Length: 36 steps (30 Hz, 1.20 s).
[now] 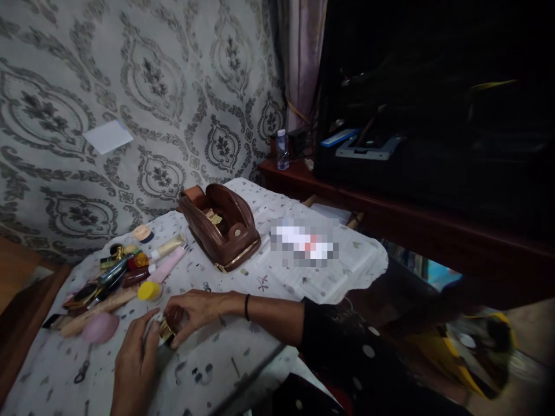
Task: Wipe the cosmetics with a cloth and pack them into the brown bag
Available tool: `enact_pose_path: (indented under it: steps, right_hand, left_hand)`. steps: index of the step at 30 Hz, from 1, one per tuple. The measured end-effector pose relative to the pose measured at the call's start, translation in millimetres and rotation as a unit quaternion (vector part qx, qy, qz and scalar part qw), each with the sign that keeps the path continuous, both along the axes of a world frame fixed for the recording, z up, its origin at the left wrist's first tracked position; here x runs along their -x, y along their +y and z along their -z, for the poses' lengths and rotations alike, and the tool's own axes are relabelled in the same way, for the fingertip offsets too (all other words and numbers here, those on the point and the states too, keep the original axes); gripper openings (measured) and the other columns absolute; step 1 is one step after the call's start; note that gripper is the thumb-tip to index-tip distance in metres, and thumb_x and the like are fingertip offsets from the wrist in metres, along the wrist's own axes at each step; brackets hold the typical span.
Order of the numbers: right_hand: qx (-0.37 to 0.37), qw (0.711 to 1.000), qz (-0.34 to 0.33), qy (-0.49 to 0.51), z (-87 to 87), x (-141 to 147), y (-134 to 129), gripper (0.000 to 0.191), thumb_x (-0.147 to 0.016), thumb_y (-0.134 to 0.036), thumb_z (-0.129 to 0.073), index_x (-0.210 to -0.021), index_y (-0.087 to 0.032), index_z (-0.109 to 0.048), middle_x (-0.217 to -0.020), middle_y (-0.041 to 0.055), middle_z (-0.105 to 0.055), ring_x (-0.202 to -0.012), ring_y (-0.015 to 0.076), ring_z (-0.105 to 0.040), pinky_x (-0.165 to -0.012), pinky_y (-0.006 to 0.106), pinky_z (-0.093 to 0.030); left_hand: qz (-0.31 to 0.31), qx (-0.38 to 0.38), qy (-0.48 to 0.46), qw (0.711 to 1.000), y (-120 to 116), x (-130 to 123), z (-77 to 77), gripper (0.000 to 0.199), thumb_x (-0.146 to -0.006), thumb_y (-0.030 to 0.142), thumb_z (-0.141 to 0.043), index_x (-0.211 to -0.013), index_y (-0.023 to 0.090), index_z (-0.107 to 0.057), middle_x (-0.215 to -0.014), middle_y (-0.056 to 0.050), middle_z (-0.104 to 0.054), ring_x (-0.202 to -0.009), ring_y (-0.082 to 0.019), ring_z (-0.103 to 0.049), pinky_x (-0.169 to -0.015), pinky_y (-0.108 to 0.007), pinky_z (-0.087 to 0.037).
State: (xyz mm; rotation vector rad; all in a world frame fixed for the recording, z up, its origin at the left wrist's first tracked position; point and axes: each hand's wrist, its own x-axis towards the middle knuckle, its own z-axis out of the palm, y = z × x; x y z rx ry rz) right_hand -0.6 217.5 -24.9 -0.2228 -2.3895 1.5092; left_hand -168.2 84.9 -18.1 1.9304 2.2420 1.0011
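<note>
Right hand (199, 312), in the head view, had its fingers curled around a small brown-and-gold bottle (174, 318); left hand (137, 352), fingers bent, met it from nine o'clock beside a blurred white scrap (159, 319), its exact grip unclear. Handling of the bottle looked unfinished; the brown bag (204, 238) stood open at one o'clock, something gold (213, 216) inside; loose cosmetics (135, 277) lay outside at ten o'clock, in neither hand.

Head-worn view, facing forward, down over cloth (225, 358)
</note>
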Motion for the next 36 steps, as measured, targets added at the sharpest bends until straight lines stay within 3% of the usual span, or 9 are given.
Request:
enact_pose_path:
  steps: [5,10,15,20,26,36]
  right_hand:
    - [0.023,0.999,0.009,0.033,10.4,6,2,0.049,-0.066,-0.033,-0.088,-0.106,-0.019,-0.063,-0.096,-0.0006,-0.068,-0.090,0.0143,-0.064,-0.084,0.024,-0.050]
    - [0.054,0.997,-0.003,0.046,17.0,9,3,0.049,-0.068,-0.027,-0.085,-0.110,-0.017,-0.063,-0.096,0.0013,-0.067,-0.090,0.0151,-0.063,-0.084,0.027,-0.050]
    - [0.051,0.997,-0.012,0.049,17.4,9,5,0.051,-0.068,-0.032,-0.083,-0.112,-0.016,-0.062,-0.097,0.0031,-0.067,-0.090,0.0166,-0.061,-0.082,0.030,-0.050]
    - [0.063,0.997,-0.014,0.049,13.7,8,3,0.052,-0.068,-0.032,-0.083,-0.113,-0.017,-0.062,-0.098,0.0034,-0.067,-0.091,0.0172,-0.062,-0.078,0.030,-0.050]
    - [0.044,0.998,-0.007,0.046,12.3,7,2,0.050,-0.069,-0.031,-0.082,-0.113,-0.017,-0.062,-0.098,0.0044,-0.067,-0.090,0.0170,-0.062,-0.077,0.030,-0.049]
    - [0.048,0.998,-0.011,0.029,10.6,7,1,0.049,-0.071,-0.031,-0.081,-0.114,-0.018,-0.061,-0.099,0.0045,-0.066,-0.090,0.0165,-0.061,-0.075,0.029,-0.048]
  left_hand:
    - [0.034,-0.033,0.062,0.997,-15,2,6.0,0.053,-0.094,0.049,-0.044,-0.135,0.018,-0.053,-0.125,-0.013,-0.056,-0.119,-0.031,-0.054,-0.101,-0.048,-0.046]
    - [0.029,-0.077,0.032,0.996,-18,-7,10.3,0.054,-0.095,0.042,-0.048,-0.143,0.018,-0.046,-0.127,-0.013,-0.053,-0.122,-0.029,-0.052,-0.104,-0.047,-0.045]
    - [0.023,-0.068,-0.099,0.992,-15,-5,7.1,0.045,-0.100,0.040,-0.039,-0.136,0.019,-0.053,-0.129,-0.012,-0.060,-0.123,-0.025,-0.055,-0.106,-0.043,-0.043]
    - [-0.036,-0.081,-0.196,0.977,-16,-3,2.1,0.041,-0.099,0.044,-0.042,-0.128,0.017,-0.054,-0.126,-0.011,-0.063,-0.117,-0.023,-0.058,-0.100,-0.037,-0.045]
    - [-0.042,-0.092,-0.203,0.974,-19,-2,-1.0,0.029,-0.096,0.044,-0.048,-0.102,0.018,-0.061,-0.091,-0.003,-0.066,-0.084,-0.018,-0.060,-0.077,-0.028,-0.048]
    - [0.009,-0.100,-0.173,0.980,-22,-4,-3.2,0.030,-0.097,0.040,-0.048,-0.107,0.018,-0.065,-0.102,-0.006,-0.070,-0.099,-0.021,-0.063,-0.089,-0.033,-0.049]
